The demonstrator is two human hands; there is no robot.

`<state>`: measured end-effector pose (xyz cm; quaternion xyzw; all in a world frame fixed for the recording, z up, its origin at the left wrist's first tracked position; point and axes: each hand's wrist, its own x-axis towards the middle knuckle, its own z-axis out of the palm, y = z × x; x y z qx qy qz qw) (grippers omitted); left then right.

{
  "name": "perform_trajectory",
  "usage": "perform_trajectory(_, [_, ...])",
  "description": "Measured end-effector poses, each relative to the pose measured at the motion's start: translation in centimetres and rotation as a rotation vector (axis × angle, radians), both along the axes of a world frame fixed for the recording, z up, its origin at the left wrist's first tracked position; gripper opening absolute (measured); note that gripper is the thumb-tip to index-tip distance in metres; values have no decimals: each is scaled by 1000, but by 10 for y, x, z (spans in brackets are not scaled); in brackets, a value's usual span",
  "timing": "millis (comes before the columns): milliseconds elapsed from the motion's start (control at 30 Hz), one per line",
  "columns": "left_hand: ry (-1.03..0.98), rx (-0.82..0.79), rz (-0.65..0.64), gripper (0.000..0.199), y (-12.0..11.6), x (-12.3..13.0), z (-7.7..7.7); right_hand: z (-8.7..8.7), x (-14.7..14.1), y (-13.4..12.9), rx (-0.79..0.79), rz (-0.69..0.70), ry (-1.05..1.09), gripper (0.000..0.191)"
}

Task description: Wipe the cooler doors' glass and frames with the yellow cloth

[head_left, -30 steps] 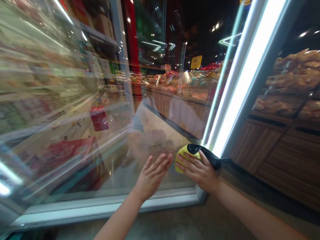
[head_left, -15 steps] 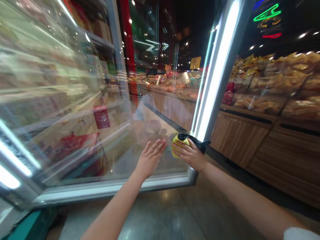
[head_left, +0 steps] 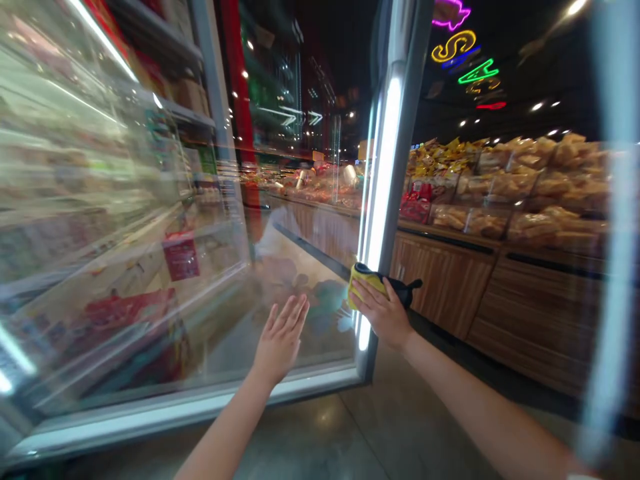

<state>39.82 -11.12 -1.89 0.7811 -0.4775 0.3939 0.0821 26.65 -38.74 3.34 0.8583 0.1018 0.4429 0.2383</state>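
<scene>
In front of me stands a glass door (head_left: pixel 320 233) in a pale metal frame, with a bright light strip (head_left: pixel 387 167) down its right side. My right hand (head_left: pixel 383 310) presses a yellow and black cloth (head_left: pixel 365 277) against that strip; the black end sticks out to the right past the frame. My left hand (head_left: pixel 281 340) is open, its fingers stretched out, near or on the lower part of the pane; whether it touches the glass I cannot tell. It holds nothing. Faint reflections show in the pane.
Bagged goods (head_left: pixel 530 180) fill clear bins above a wooden cabinet (head_left: pixel 440 280) on the right. Blurred shelves (head_left: pixel 75 167) lie on the left, and a red box (head_left: pixel 181 257) shows through the glass. A blurred pale vertical bar (head_left: pixel 610 267) crosses the right edge. Grey floor (head_left: pixel 325 427) lies below.
The view has turned to the right, so the door sits further left. My right hand and the cloth have shifted from the glass onto the light strip. The blurred bar at right has come into view.
</scene>
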Motion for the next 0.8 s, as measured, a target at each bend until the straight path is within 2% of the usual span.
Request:
perform_trajectory(100, [6, 2, 38, 83, -2, -6, -3, -8, -6, -7, -55, 70, 60, 37])
perform_trajectory(200, [33, 22, 71, 81, -4, -12, -11, 13, -1, -13, 25, 41, -1, 43])
perform_trajectory(300, [47, 49, 103, 82, -4, -22, -22, 32, 9, -12, 186, 3, -130, 56])
perform_trajectory(367, [41, 68, 112, 82, -5, -30, -28, 23, 12, -10, 323, 23, -206, 68])
perform_trajectory(500, [12, 90, 92, 81, -5, -47, -29, -25, 10, -8, 609, 116, -208, 88])
perform_trajectory(567, [2, 104, 66, 81, -6, -55, -24, -31, 11, -14, 728, 163, -188, 91])
perform_trajectory(600, [-1, 115, 51, 82, -8, -59, -20, -26, 13, -18, 786, 194, -189, 90])
perform_trajectory(667, [-1, 131, 26, 83, -14, -65, -12, -3, 19, -26, 966, 311, -199, 85])
perform_trajectory(733, [3, 134, 14, 85, -23, -73, -3, 21, 23, -31, 1283, 478, -205, 79])
perform_trajectory(800, [10, 130, 10, 87, -34, -81, 6, 32, 21, -28, 1580, 585, -191, 67])
